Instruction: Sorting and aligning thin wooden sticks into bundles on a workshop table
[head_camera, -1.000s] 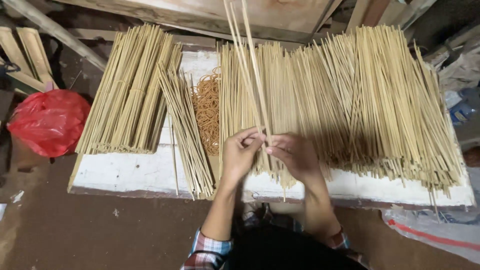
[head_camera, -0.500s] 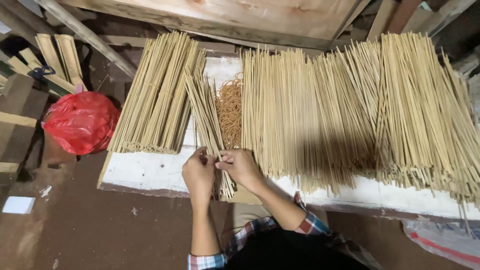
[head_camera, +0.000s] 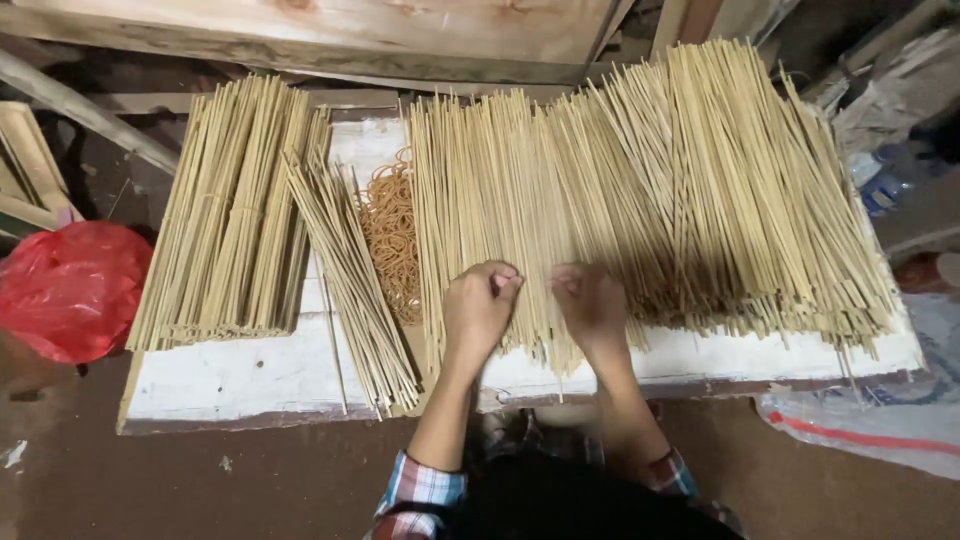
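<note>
a white board (head_camera: 250, 375) lies flat like a low table, and almost all of it is covered. the biggest thing on it is a wide loose pile of thin sticks (head_camera: 680, 190), filling the right side from far to near. on the left sits a smaller stack of tied stick bundles (head_camera: 230, 220), packed neat and side by side. just right of that stack a slim bunch of sticks (head_camera: 350, 275) lies slanted, its near end close to the board's edge. between the slim bunch and the big pile is a little heap of rubber bands (head_camera: 392, 240), loose on the board, not in a box or bowl. off the board, far left on the floor, is a red plastic bag (head_camera: 70, 290); what is inside cannot be seen.

the left hand (head_camera: 480, 305) and the right hand (head_camera: 592, 300) both rest on the near ends of the big pile, close together. the left hand's fingers are curled shut and seem to pinch a few sticks. the right hand's fingers are curled down too, but what they hold cannot be told.

to do this well, it looks best to pick sticks by their near ends, keep the ends even, and lift gently so the others do not slide.
</note>
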